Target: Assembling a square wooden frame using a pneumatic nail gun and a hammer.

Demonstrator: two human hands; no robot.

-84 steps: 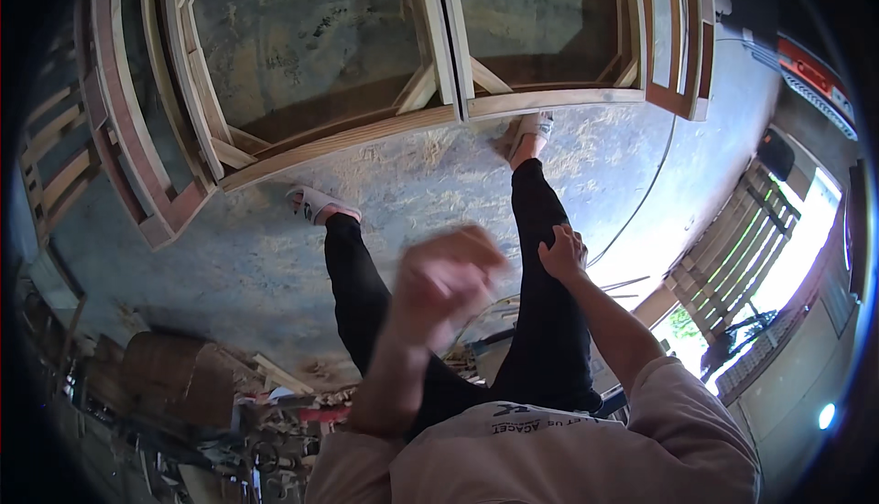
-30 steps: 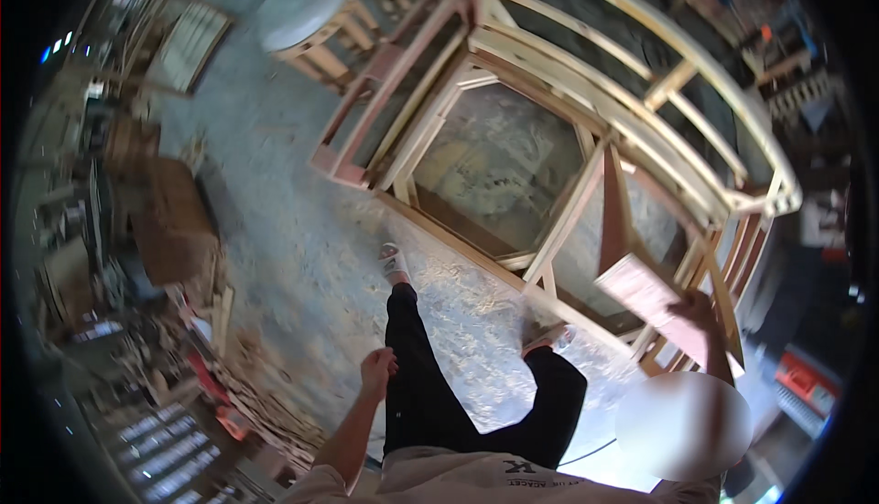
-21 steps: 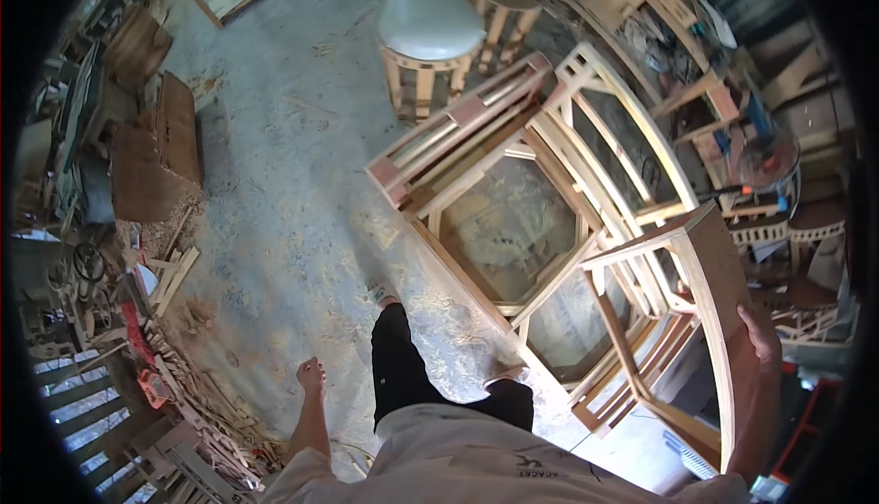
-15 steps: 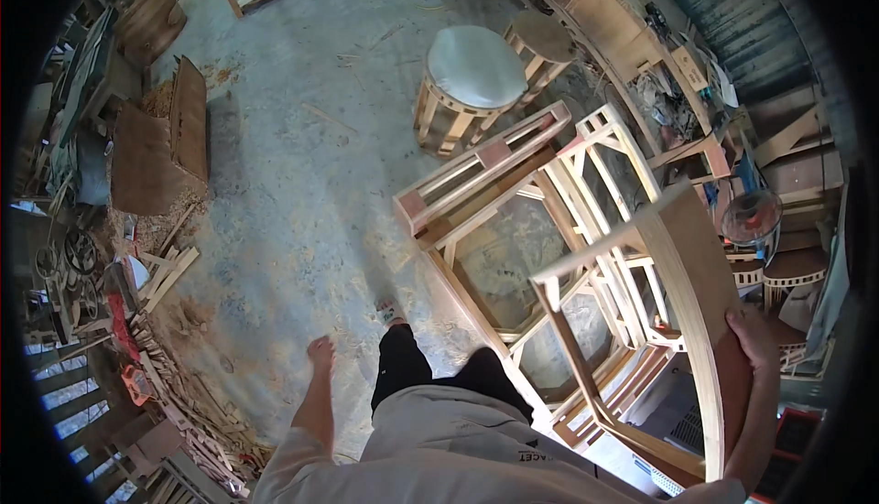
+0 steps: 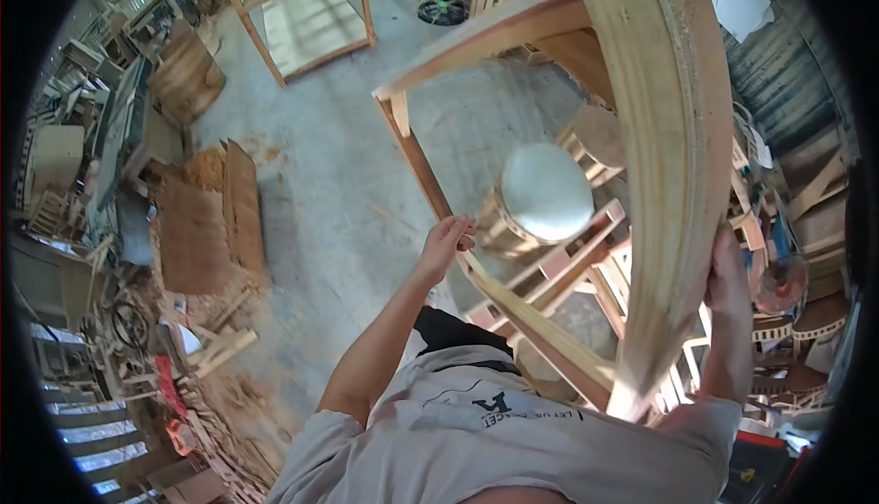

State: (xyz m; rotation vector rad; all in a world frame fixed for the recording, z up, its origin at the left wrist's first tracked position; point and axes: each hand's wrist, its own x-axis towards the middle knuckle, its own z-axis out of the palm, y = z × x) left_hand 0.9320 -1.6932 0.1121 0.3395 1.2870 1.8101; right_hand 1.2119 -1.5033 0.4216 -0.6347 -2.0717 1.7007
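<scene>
A large wooden frame point(image 5: 655, 165) is raised in front of me, with a broad curved pale board on its right side and thinner rails around an open middle. My left hand point(image 5: 450, 240) is closed around the narrow left rail point(image 5: 423, 167). At the frame's right side, my right hand point(image 5: 726, 270) grips the edge of the broad board, some of its fingers hidden. Beneath and behind the frame lie more wooden frameworks point(image 5: 595, 229), partly covered by it. Through its opening a round stool point(image 5: 548, 191) with a pale, shiny top shows on the floor.
A second round stool point(image 5: 597, 135) stands behind the first. At the far left a low wooden frame with a pale panel point(image 5: 311, 28) rests on the concrete floor point(image 5: 320, 184). A brown wooden box point(image 5: 192, 238) with shavings and scrap wood point(image 5: 224, 353) line the left side.
The frame has risen and swung forward from my right side. My left hand, free before, has come up and taken hold of its rail. My view has shifted left.
</scene>
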